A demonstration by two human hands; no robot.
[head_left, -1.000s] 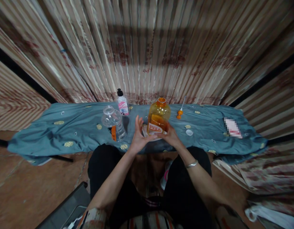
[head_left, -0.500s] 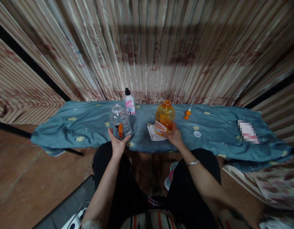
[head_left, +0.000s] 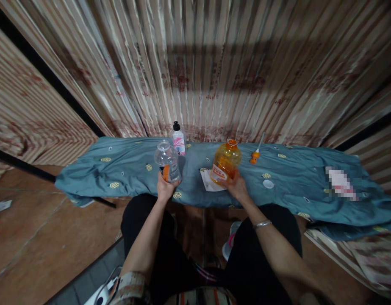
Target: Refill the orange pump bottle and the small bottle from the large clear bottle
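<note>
As I judged it, the step in hand was to hold two bottles at the same time, one in each hand. The left hand (head_left: pixel 166 189) had its fingers bent around the lower part of the clear bottle (head_left: pixel 170 164). The right hand (head_left: pixel 237 187) held the orange bottle (head_left: pixel 228 160) low on its right side. Both bottles were near the front of the worktop (head_left: pixel 134 169), roughly upright, with open mouths; whether their bases fully rested there, I could not tell. The orange bottle overlapped the white paper (head_left: pixel 208 181) in this view. Behind the clear bottle stood the black-topped bottle (head_left: pixel 179 144), and to the right lay the orange nozzle piece (head_left: pixel 254 157) and the white disc (head_left: pixel 268 184). In my judgement, the next move called for a firm, level grip, because neither mouth was covered.
</note>
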